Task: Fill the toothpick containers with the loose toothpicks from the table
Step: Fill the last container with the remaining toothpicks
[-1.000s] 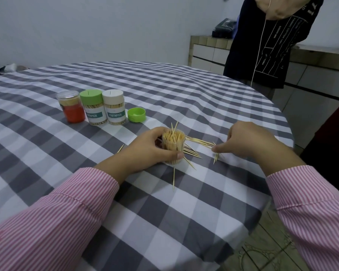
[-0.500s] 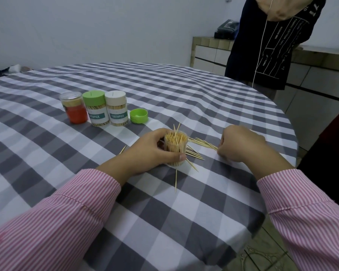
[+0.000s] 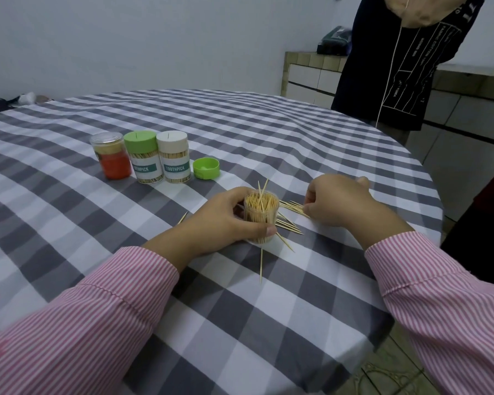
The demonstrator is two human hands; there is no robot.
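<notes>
My left hand [image 3: 226, 216] grips an open clear toothpick container [image 3: 261, 216], upright on the checked tablecloth and packed with toothpicks, two sticking up above the rim. Loose toothpicks [image 3: 290, 220] lie scattered just right of and in front of it. My right hand [image 3: 338, 203] rests on the cloth to the right with curled fingers pinching a bunch of the loose toothpicks at their far end. A single toothpick [image 3: 261, 265] lies toward me, another [image 3: 182, 217] left of my left hand.
At the back left stand an orange-filled clear jar [image 3: 113, 158], a green-lidded toothpick container [image 3: 143, 156], a white-lidded one [image 3: 174, 156], and a loose green lid [image 3: 206, 167]. A person in dark clothes [image 3: 405, 61] stands beyond the table's far right edge. The table edge [image 3: 428, 178] curves close by.
My right hand has slid left from the outer toothpicks toward the container and curled its fingers onto the bunch beside it. My left hand and the container have stayed put.
</notes>
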